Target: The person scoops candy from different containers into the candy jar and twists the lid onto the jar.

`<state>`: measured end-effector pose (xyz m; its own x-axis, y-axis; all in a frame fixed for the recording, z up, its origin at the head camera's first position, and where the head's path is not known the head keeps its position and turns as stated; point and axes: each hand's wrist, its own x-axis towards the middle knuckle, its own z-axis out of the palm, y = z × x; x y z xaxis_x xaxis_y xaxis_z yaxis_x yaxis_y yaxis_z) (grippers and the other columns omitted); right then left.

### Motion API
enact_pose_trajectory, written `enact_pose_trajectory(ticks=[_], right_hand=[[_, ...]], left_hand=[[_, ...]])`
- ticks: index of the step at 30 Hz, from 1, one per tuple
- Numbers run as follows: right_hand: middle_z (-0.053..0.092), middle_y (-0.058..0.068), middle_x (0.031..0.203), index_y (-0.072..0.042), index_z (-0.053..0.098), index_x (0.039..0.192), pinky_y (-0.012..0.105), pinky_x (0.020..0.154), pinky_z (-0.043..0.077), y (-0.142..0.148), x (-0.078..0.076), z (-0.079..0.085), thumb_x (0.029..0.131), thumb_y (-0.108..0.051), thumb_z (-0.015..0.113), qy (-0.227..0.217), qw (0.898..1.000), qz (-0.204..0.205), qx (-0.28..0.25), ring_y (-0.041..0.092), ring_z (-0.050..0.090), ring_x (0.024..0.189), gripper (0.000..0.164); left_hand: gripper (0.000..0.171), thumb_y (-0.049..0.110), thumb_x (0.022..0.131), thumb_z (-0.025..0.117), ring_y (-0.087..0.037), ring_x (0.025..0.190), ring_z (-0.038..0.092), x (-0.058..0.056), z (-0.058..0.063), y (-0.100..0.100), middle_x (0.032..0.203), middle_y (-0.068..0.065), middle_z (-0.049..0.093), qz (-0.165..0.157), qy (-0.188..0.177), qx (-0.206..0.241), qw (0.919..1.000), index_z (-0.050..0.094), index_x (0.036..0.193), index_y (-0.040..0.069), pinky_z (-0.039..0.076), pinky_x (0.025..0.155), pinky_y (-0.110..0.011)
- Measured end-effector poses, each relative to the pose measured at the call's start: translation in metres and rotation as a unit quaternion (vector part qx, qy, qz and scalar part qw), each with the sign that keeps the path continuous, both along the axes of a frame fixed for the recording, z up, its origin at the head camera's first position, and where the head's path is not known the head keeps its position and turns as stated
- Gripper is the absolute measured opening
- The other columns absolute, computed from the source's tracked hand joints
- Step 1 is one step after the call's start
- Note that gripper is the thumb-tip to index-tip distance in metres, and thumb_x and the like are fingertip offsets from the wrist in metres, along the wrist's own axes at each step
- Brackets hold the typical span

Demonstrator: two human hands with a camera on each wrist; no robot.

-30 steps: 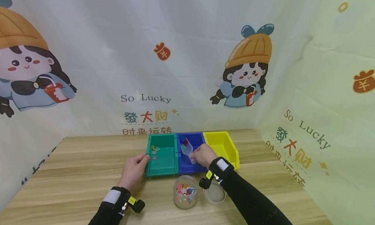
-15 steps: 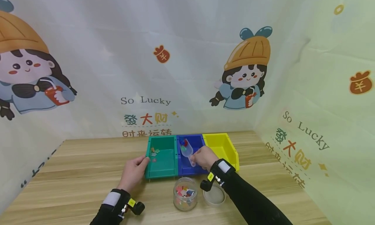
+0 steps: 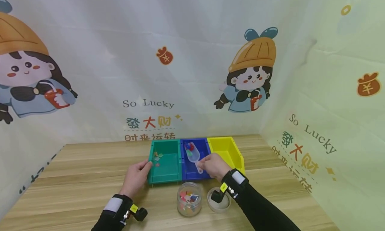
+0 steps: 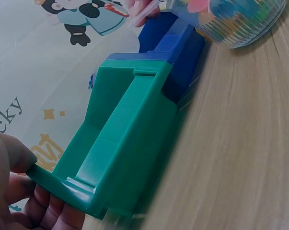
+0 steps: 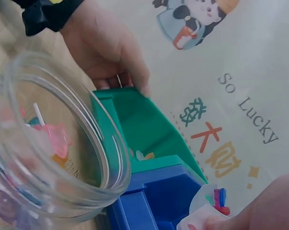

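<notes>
My left hand [image 3: 135, 178] grips the left rim of the green bin [image 3: 165, 176], thumb on top and fingers beneath in the left wrist view. In my right hand [image 3: 215, 166], thumb and fingers pinch the handle of a clear plastic scoop [image 3: 194, 155]. The scoop lies in or just over the blue bin [image 3: 187, 176]; which one I cannot tell. Its bowl carries a few small red, blue and green pieces [image 5: 220, 199]. Some small pale and orange pieces [image 3: 157, 156] lie in the green bin.
A yellow bin [image 3: 224, 147] adjoins the blue one on the right. In front stands an uncovered clear jar [image 3: 188, 207] with colourful small pieces. A round lid [image 3: 219, 204] lies beside it, under my right wrist. A printed cloth [image 3: 192, 74] hangs behind the table.
The right hand has shifted slightly right and nearer, drawing the scoop a little with it; more of the handle shows. The left hand stays on the green bin. The head view tilted slightly.
</notes>
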<state>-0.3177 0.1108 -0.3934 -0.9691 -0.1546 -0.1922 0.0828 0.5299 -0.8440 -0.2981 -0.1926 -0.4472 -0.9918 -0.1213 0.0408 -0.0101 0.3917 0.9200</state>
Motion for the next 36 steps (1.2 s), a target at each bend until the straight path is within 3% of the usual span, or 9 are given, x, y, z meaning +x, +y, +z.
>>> enact_pose_trajectory(ticks=[7,10,15,18,20,26,29,33,36], right_hand=[[0.050,0.000,0.074,0.000,0.080,0.105,0.024,0.050,0.025,0.009,0.009,-0.001,0.111,-0.018,0.065,0.015,0.999,-0.009,-0.038,0.013,0.033,0.050,0.024],[0.053,0.001,0.078,0.000,0.079,0.107,0.024,0.051,0.025,0.012,0.012,0.000,0.111,-0.017,0.065,0.019,0.999,-0.013,-0.045,0.014,0.034,0.052,0.023],[0.057,0.003,0.084,0.002,0.078,0.109,0.024,0.051,0.026,0.017,0.017,-0.001,0.112,-0.017,0.064,0.021,0.998,-0.013,-0.049,0.014,0.034,0.052,0.024],[0.060,0.004,0.088,0.002,0.078,0.114,0.024,0.052,0.027,0.021,0.019,-0.002,0.112,-0.017,0.063,0.021,0.999,-0.016,-0.047,0.015,0.036,0.054,0.024],[0.060,0.005,0.089,0.001,0.078,0.114,0.024,0.052,0.027,0.024,0.019,-0.003,0.112,-0.018,0.063,0.021,0.999,-0.017,-0.043,0.016,0.037,0.056,0.024],[0.060,0.005,0.090,0.001,0.078,0.115,0.024,0.053,0.027,0.034,0.020,-0.001,0.113,-0.016,0.060,0.025,0.999,-0.015,-0.044,0.017,0.038,0.058,0.025],[0.059,0.004,0.088,0.003,0.078,0.120,0.023,0.052,0.027,0.038,0.020,0.000,0.113,-0.015,0.059,0.030,0.998,-0.013,-0.050,0.016,0.036,0.057,0.027],[0.056,0.004,0.086,0.004,0.078,0.119,0.022,0.051,0.026,0.043,0.022,0.003,0.114,-0.018,0.059,0.036,0.998,-0.016,-0.052,0.015,0.035,0.057,0.029],[0.058,0.005,0.089,0.004,0.077,0.118,0.021,0.051,0.026,0.046,0.024,0.006,0.114,-0.018,0.058,0.041,0.998,-0.020,-0.052,0.015,0.035,0.056,0.029]], left_hand=[[0.049,0.029,0.115,0.055,-0.018,0.074,0.054,-0.001,0.000,0.000,0.145,-0.025,0.066,-0.001,-0.006,0.010,0.9999,0.058,0.155,0.001,0.041,0.055,-0.027],[0.049,0.029,0.115,0.055,-0.021,0.091,0.062,-0.001,0.000,0.000,0.150,-0.025,0.065,-0.002,-0.004,0.005,1.0000,0.058,0.156,0.001,0.044,0.059,-0.025],[0.049,0.029,0.116,0.055,-0.030,0.113,0.061,-0.001,0.000,0.000,0.155,-0.024,0.061,-0.001,-0.007,0.004,1.0000,0.057,0.156,0.002,0.046,0.065,-0.026],[0.048,0.028,0.116,0.055,-0.032,0.128,0.063,-0.002,-0.001,0.000,0.155,-0.024,0.061,0.000,-0.003,0.003,1.0000,0.057,0.155,0.001,0.059,0.085,-0.033],[0.047,0.028,0.116,0.056,-0.030,0.137,0.059,-0.002,-0.002,0.001,0.154,-0.022,0.061,0.001,0.004,-0.001,1.0000,0.059,0.154,0.001,0.059,0.101,-0.038],[0.049,0.030,0.116,0.055,-0.032,0.141,0.059,-0.001,-0.002,0.002,0.154,-0.022,0.062,-0.002,0.000,0.008,1.0000,0.059,0.155,0.001,0.056,0.113,-0.043],[0.051,0.030,0.116,0.054,-0.037,0.147,0.056,-0.001,-0.001,0.001,0.156,-0.023,0.061,-0.003,-0.003,0.006,1.0000,0.057,0.156,0.000,0.052,0.120,-0.052],[0.055,0.034,0.115,0.056,-0.031,0.117,0.068,-0.002,-0.001,-0.001,0.134,-0.024,0.072,0.007,-0.017,0.009,0.9998,0.056,0.157,-0.002,0.060,0.089,-0.033],[0.059,0.037,0.114,0.058,-0.021,0.088,0.059,-0.001,-0.001,-0.002,0.104,-0.011,0.066,0.018,-0.032,0.024,0.9990,0.053,0.159,-0.002,0.047,0.065,-0.025]])
